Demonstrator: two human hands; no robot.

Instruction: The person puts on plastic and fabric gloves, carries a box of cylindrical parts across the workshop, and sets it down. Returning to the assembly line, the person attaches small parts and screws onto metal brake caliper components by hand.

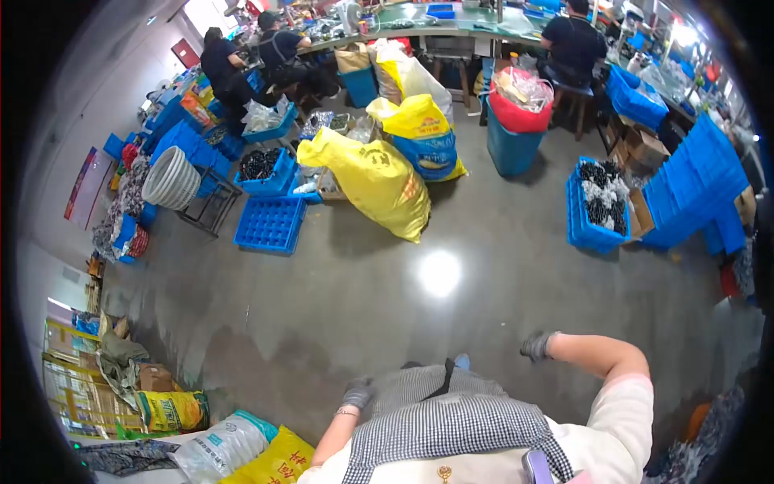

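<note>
My right hand (pixel 538 345), in a grey glove, is held out over the bare floor (pixel 476 315), away from my body. Its fingers are curled in, and nothing shows in them. My left hand (pixel 357 393), also gloved in grey, hangs close beside my checked apron (pixel 451 419). How far its fingers are closed is hard to make out; no object shows in it. Neither hand touches any of the goods around the room. The tip of a blue shoe (pixel 462 361) peeks out past the apron.
Ahead stand a yellow sack (pixel 371 181), a blue-and-yellow sack (pixel 423 137) and a blue bin (pixel 514 149) with a red liner. Blue crates (pixel 270 226) sit left; a crate of black parts (pixel 601 198) sits right. Several people sit at the far workbench (pixel 403 28).
</note>
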